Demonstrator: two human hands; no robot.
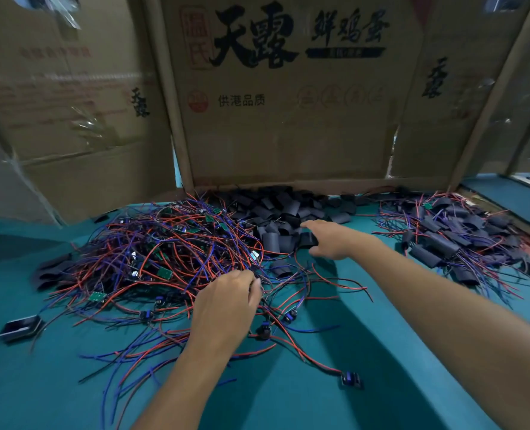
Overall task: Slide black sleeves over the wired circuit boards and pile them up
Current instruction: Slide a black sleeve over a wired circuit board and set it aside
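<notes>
Teal bench (288, 398): left-hand fingers (253, 285) pinch wires beside the unsleeved tangle (164, 252); right-hand fingers (312, 226) grip a black sleeve (307, 239). Finished pile (453, 240) lies beyond; most boards probably remain.

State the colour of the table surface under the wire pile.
Teal green table surface, seen best in the head view.

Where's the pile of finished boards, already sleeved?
Head view, far right of the teal table: the sleeved-board pile lies right of the right hand and the loose black sleeve heap.
</notes>
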